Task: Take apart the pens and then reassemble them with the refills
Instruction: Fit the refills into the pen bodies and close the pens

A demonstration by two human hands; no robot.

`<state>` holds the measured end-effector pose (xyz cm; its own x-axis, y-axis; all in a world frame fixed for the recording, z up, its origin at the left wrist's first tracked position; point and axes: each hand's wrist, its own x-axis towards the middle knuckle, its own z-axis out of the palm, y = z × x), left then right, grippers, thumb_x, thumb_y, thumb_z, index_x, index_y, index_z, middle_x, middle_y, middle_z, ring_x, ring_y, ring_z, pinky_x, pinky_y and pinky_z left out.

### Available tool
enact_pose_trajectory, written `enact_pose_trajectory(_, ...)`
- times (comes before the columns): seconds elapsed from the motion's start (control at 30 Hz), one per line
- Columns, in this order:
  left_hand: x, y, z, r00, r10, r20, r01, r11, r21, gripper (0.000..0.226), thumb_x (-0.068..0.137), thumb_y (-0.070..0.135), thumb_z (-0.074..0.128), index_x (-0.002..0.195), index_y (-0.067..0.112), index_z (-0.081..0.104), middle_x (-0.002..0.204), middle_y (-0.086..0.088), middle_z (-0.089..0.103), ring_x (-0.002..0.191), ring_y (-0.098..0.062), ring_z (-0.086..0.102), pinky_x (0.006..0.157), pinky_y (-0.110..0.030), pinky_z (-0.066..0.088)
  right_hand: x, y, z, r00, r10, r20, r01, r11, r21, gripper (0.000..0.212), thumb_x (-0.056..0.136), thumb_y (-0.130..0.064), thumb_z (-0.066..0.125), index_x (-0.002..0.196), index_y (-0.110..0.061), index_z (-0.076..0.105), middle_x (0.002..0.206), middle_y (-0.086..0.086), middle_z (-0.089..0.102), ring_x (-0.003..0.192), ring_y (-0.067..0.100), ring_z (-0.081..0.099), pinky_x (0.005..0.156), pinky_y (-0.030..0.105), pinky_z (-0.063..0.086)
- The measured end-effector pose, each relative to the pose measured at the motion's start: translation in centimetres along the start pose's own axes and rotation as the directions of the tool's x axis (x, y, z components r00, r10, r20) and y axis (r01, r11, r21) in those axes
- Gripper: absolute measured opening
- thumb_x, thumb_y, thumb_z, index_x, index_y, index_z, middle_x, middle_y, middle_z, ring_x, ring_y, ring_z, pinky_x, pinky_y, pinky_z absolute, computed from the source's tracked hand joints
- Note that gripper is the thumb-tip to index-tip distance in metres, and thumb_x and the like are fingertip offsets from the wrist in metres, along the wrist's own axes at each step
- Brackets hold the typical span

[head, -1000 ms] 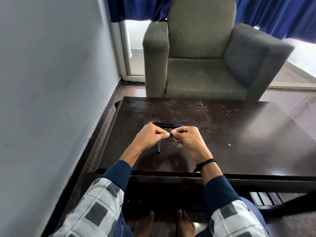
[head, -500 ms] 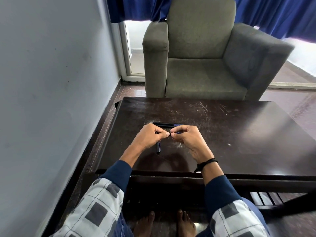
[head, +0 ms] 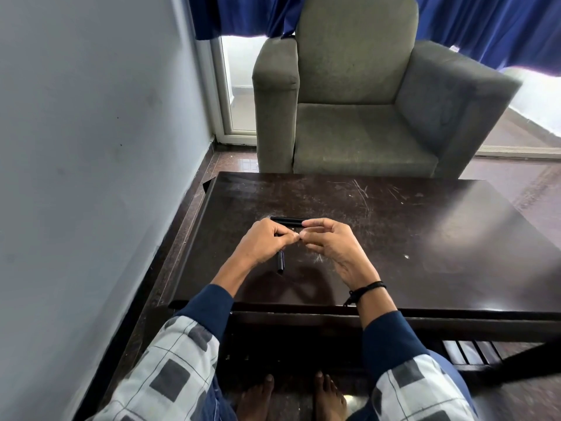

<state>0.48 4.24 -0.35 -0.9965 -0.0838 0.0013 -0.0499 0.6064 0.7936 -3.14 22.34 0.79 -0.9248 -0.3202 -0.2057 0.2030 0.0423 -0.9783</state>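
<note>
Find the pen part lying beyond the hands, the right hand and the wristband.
pen part (head: pixel 287 221), head view, middle of the tube.
right hand (head: pixel 334 247), head view, back of the hand.
wristband (head: pixel 368 287), head view, cord across the wrist.

Only one camera is at work, worn on the person's head. It faces forward and steeply down, close over the near edge of the dark bench. Its wide angle puts the left hand and right hand mid-picture, the wall at left, the armchair at the far side, bare feet at the bottom.
</note>
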Motion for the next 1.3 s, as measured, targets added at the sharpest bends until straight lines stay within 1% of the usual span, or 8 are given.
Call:
enact_pose_trajectory(0.1,-0.01,0.04,0.09,1.000,-0.002,-0.001,0.002,1.000,-0.012,0.013,0.091,0.030,0.076,0.092,0.021,0.084,0.086,0.005,0.080,0.086,-0.011,0.073,0.086,-0.039,0.057,0.04,0.33,0.16,0.999,0.027,-0.042,-0.029,0.999,-0.037,0.014,0.091,-0.016,0.075,0.097,-0.004,0.075,0.087,0.012,0.075,0.075,0.015,0.071,0.073,0.024,0.060)
enact_pose_trajectory(0.3,0.10,-0.25,0.05,1.000,-0.002,-0.002,0.002,1.000,0.001,0.010,0.089,0.034,0.076,0.091,0.027,0.083,0.084,0.002,0.080,0.086,-0.015,0.074,0.088,-0.046,0.056,-0.17,-0.21,0.04,1.000,-0.010,0.001,0.010,0.999,-0.043,0.021,0.080,0.013,0.071,0.092,-0.004,0.075,0.088,0.008,0.072,0.079,0.016,0.069,0.076,0.026,0.058)
enact_pose_trajectory(0.5,-0.05,0.22,0.12,1.000,0.006,0.005,-0.006,1.000,-0.001,0.011,0.090,0.030,0.076,0.092,0.023,0.084,0.084,0.014,0.078,0.085,-0.003,0.072,0.090,-0.038,0.057,0.10,0.25,0.04,0.996,0.047,-0.069,-0.049,0.998,-0.031,0.014,0.092,-0.016,0.073,0.094,-0.003,0.075,0.081,0.009,0.075,0.069,0.014,0.070,0.068,0.022,0.058)
enact_pose_trajectory(0.7,-0.09,0.15,-0.03,1.000,0.018,0.005,-0.018,1.000,0.006,0.013,0.091,0.030,0.076,0.098,0.022,0.083,0.090,0.009,0.080,0.087,-0.005,0.072,0.091,-0.040,0.056,-0.19,-0.27,-0.19,1.000,-0.002,-0.018,0.001,0.999,-0.038,0.019,0.080,0.011,0.073,0.090,-0.004,0.075,0.089,0.008,0.073,0.080,0.016,0.069,0.084,0.031,0.057)
enact_pose_trajectory(0.87,0.04,-0.06,0.22,1.000,0.003,0.011,-0.003,1.000,0.009,0.011,0.090,0.035,0.076,0.096,0.029,0.083,0.089,0.017,0.078,0.090,-0.003,0.072,0.093,-0.044,0.056,0.27,0.26,-0.09,0.996,0.051,-0.077,-0.054,0.998,-0.038,0.016,0.090,-0.022,0.076,0.095,-0.007,0.075,0.083,0.007,0.075,0.075,0.014,0.072,0.074,0.026,0.059)
enact_pose_trajectory(0.97,0.08,-0.09,0.21,1.000,0.006,0.017,-0.006,1.000,0.011,0.008,0.089,0.033,0.077,0.092,0.030,0.083,0.089,0.018,0.078,0.092,-0.002,0.072,0.094,-0.043,0.056,-0.12,0.12,0.08,0.998,0.010,-0.068,-0.015,0.997,-0.074,0.004,0.090,-0.002,0.072,0.088,-0.002,0.075,0.082,0.010,0.073,0.073,0.015,0.069,0.073,0.026,0.059)
enact_pose_trajectory(1.1,0.12,-0.07,0.12,1.000,-0.005,0.009,0.005,1.000,0.012,0.013,0.090,0.035,0.076,0.092,0.026,0.084,0.087,0.000,0.080,0.088,-0.016,0.074,0.091,-0.048,0.056,-0.13,-0.38,-0.07,1.000,0.009,-0.017,-0.010,0.999,-0.043,0.027,0.079,0.010,0.072,0.099,-0.008,0.076,0.099,0.007,0.072,0.089,0.016,0.070,0.088,0.033,0.058)
enact_pose_trajectory(1.3,0.08,0.00,0.29,1.000,-0.002,0.005,0.002,1.000,0.006,0.011,0.089,0.035,0.075,0.089,0.028,0.084,0.085,0.007,0.080,0.086,-0.011,0.074,0.089,-0.044,0.058,-0.30,0.00,0.35,0.998,0.013,-0.055,-0.017,0.998,-0.068,0.004,0.090,-0.003,0.071,0.089,-0.003,0.075,0.087,0.014,0.074,0.077,0.019,0.069,0.075,0.029,0.059)
